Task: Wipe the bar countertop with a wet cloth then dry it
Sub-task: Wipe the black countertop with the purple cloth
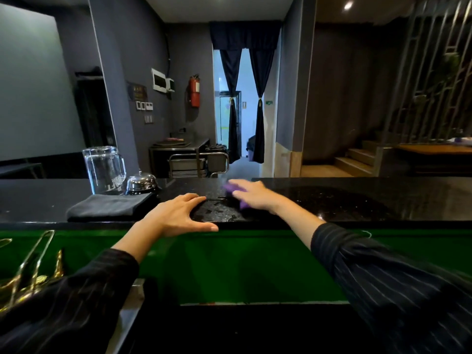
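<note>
Pressing a purple cloth [233, 191] flat under its palm, the right hand [251, 196] is holding it in a loose, spread grip on the black surface [357, 200]. The left hand [178, 215] is lying released, bracing on the near edge. Beads of water are showing between the hands, so wet wiping is probably underway; drying is left, likely with the folded dark towel [109, 206] at left. White lettering on the glass jug [104, 169] is too blurred to read.
</note>
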